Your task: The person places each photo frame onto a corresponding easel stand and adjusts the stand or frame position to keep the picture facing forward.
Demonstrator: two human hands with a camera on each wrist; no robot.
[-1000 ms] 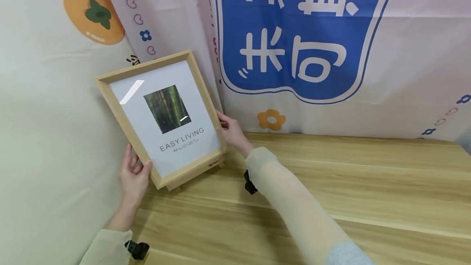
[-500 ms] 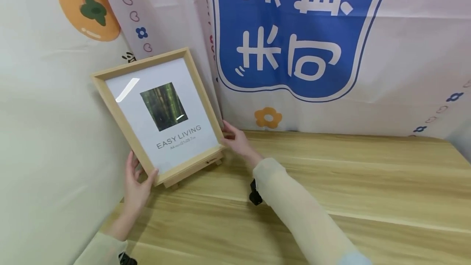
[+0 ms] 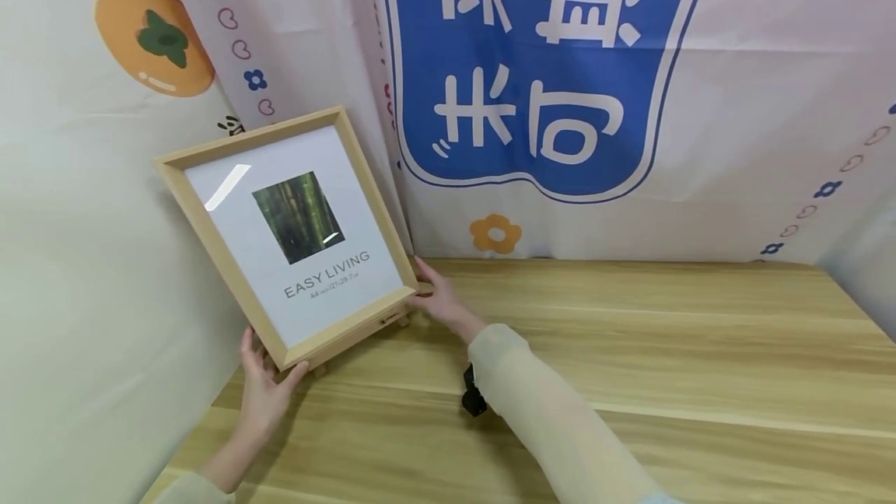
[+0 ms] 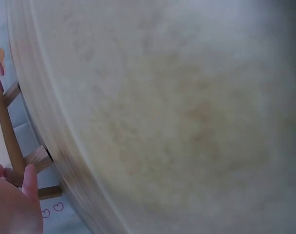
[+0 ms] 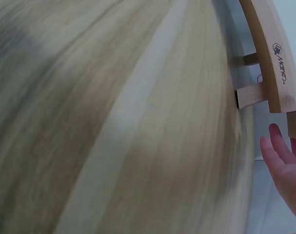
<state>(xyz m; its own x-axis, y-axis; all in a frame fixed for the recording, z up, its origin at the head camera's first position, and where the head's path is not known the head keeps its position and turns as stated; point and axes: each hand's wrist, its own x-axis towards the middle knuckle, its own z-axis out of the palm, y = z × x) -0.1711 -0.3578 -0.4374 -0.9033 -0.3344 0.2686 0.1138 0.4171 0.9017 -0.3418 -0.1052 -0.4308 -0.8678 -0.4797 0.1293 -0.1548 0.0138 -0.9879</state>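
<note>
A light wooden picture frame (image 3: 227, 278) leans back on a small wooden easel (image 3: 357, 337) in the head view. Its white sheet carries a bamboo picture and the words EASY LIVING. At the lower left corner, my left hand (image 3: 262, 395) grips with the thumb in front and the fingers along the side. My right hand (image 3: 444, 303) holds the lower right corner between thumb and fingers, partly behind the wood. In the right wrist view the easel ledge (image 5: 282, 92) bears a small printed logo, with my fingers (image 5: 270, 152) just beyond its end.
The frame stands on a wood-grain table (image 3: 630, 356) in the corner of two cloth-covered walls. Behind it hangs a printed cloth (image 3: 742, 123) with a blue sign, and at the left a pale cloth (image 3: 63, 271) with an orange persimmon print.
Both hands have slid down the frame's sides to its lower corners. The frame keeps its place against the backdrop, while the head view has shifted slightly.
</note>
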